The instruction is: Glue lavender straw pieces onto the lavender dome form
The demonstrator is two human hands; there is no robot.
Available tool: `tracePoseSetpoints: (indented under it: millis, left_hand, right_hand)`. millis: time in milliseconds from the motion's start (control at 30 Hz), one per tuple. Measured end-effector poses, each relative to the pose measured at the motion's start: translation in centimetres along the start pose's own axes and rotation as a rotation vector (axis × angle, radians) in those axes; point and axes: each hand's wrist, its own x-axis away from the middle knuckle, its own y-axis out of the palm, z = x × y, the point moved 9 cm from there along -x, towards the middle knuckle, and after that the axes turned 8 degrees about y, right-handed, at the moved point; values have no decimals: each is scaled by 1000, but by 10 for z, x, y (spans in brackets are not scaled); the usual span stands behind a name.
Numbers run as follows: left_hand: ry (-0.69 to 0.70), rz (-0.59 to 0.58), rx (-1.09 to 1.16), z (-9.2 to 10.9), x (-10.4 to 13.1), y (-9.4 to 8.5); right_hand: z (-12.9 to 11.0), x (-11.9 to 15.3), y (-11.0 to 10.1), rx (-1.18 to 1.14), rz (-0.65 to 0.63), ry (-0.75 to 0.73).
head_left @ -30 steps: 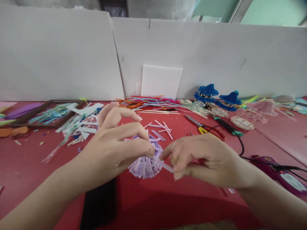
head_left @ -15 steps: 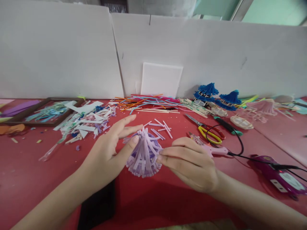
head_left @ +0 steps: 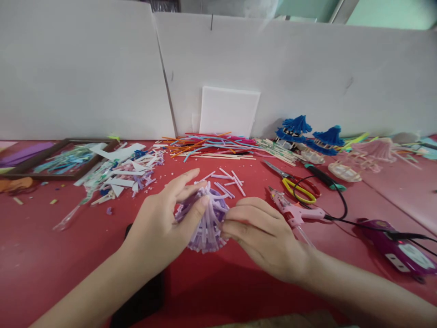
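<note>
A cone-shaped lilac roof of pipe-cleaner pieces stands in front of me, its strips fanning down from a bunched tip. My left hand grips its upper left side, with the thumb across the front and the fingers behind. At the lower right edge, my right hand pinches the strips with thumb and fingertips; the fingers hide the exact spot. Just behind the roof lie several cut lilac pipe-cleaner pieces.
To the right lie a pink glue gun, yellow-and-red-handled scissors and a purple power strip with cables. Blue model roofs stand behind. Scraps and a brown frame are at left; a black phone-like slab lies near my left forearm.
My left hand has moved right and closed in around the roof, its thumb now across the front. My right hand has shifted slightly left and down, still pinching at the right edge.
</note>
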Motion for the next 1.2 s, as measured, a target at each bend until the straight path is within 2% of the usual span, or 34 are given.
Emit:
tracePoseSetpoints:
  millis: [100,233,500,800,1033,1200]
  left_hand:
    - [-2,-16,59,1,-2,3]
    - [-20,-28,104,3,-3,5]
    - [-12,17,92,5,-1,5]
    - [-32,-4,145,1,2,8]
    - [19,13,145,2,4,10]
    - [36,34,97,2,7,10]
  right_hand:
    - [1,-1,-3,7,19,45]
    - [-1,0,-3,-13,38,28]
    - [2,1,5,-58,0,62]
    - [-1,5,8,-9,1,22]
    - [-3,6,7,4,-13,-39]
    - [3,0,-1,-158,-19,-34]
